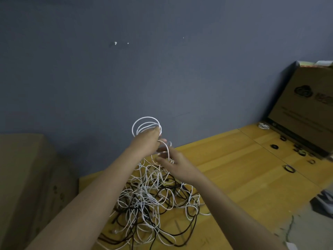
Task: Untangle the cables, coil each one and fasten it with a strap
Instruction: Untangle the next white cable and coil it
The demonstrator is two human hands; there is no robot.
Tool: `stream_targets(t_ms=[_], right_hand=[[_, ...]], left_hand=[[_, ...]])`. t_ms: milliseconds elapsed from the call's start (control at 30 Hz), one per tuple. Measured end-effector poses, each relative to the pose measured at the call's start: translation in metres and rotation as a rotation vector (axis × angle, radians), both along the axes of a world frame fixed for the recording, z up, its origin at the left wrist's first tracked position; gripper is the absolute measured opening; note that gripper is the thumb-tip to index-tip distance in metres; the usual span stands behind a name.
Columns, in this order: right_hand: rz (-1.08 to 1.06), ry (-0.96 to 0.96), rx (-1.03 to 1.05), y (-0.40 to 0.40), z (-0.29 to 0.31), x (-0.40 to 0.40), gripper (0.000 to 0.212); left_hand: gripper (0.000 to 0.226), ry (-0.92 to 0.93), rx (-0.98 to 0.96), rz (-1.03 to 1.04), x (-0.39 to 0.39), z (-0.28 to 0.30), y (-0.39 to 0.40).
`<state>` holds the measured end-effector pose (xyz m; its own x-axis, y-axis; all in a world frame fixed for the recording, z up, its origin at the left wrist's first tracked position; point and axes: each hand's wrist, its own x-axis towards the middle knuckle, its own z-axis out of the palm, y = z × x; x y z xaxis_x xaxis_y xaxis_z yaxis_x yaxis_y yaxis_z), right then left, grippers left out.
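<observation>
Both hands, L (146,141) & R (173,164), grip white coil (146,124)

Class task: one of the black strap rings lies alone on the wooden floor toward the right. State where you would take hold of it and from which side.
Take the black strap ring across its thin band, one fingertip inside the hole and the thumb outside, coming from above. It appears to lie flat on the wooden floor, apart from other rings, so a pinch across the rim probably suits best.

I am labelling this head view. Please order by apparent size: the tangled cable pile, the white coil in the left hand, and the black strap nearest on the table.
1. tangled cable pile
2. white coil, held up by the left hand
3. black strap

The gaps are clear, though the strap lies farther from the camera.
</observation>
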<state>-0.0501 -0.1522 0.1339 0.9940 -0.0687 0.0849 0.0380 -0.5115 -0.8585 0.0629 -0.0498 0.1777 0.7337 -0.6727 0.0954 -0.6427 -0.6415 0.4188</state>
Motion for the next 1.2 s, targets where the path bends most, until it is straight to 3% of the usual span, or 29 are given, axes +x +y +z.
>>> stream_targets(t_ms=[67, 200, 233, 367, 400, 467, 533, 600, 667, 767, 833, 900, 1000, 1100, 1200], right_hand=[[-0.050, 0.007, 0.090, -0.005, -0.001, 0.000, 0.017], [-0.210, 0.059, 0.276, -0.039, 0.006, -0.009, 0.017], [-0.246, 0.038, 0.180, -0.050, 0.009, -0.010, 0.017], [-0.425, -0.269, -0.661, -0.075, 0.018, -0.002, 0.027], [-0.477, -0.321, -0.673, -0.077, 0.023, -0.002, 0.034], [-0.523, -0.302, -0.443, -0.079, 0.027, 0.000, 0.037], [-0.439, -0.227, -0.176, -0.068, 0.015, 0.004, 0.024], [-0.340, -0.192, 0.028, -0.046, -0.004, 0.007, 0.015], [-0.256, -0.129, 0.103, -0.026, -0.029, 0.007, 0.020], [-0.123, -0.014, 0.035, -0.005, -0.062, 0.000, 0.026], [-0.045, 0.033, -0.190, 0.002, -0.072, -0.010, 0.033], [0.023, -0.015, -0.516, 0.004, -0.070, -0.017, 0.038], [0.020, -0.286, -0.642, 0.000, -0.053, -0.024, 0.031], [-0.140, -0.482, -0.653, -0.016, -0.035, -0.023, 0.019], [-0.314, -0.374, -0.452, -0.036, -0.017, -0.018, 0.026]], left_hand=[[0.021, -0.015, 0.030, -0.020, 0.002, 0.000, 0.002], [0.025, 0.012, 0.127, -0.074, -0.002, -0.001, 0.013], [0.029, 0.025, 0.157, -0.107, -0.005, -0.001, 0.015], [0.042, 0.146, 0.213, -0.252, -0.027, 0.003, 0.016], [0.042, 0.289, 0.125, -0.276, -0.032, 0.007, 0.018], [0.043, 0.696, -0.152, -0.319, -0.039, 0.014, 0.023], [0.042, 1.052, -0.481, -0.341, -0.042, 0.018, 0.026], [0.037, 1.286, -0.782, -0.347, -0.045, 0.022, 0.021], [0.027, 1.371, -1.035, -0.337, -0.046, 0.025, 0.011], [0.024, 1.235, -1.222, -0.218, -0.036, 0.020, 0.000], [0.027, 1.011, -1.116, -0.111, -0.031, 0.011, -0.004], [0.028, 0.725, -0.855, -0.034, -0.025, -0.005, -0.004], [0.027, 0.389, -0.393, 0.006, -0.013, -0.030, 0.003], [0.041, 0.348, -0.077, -0.026, -0.011, -0.037, 0.008], [0.042, 0.480, -0.053, -0.145, -0.025, -0.029, 0.013]])
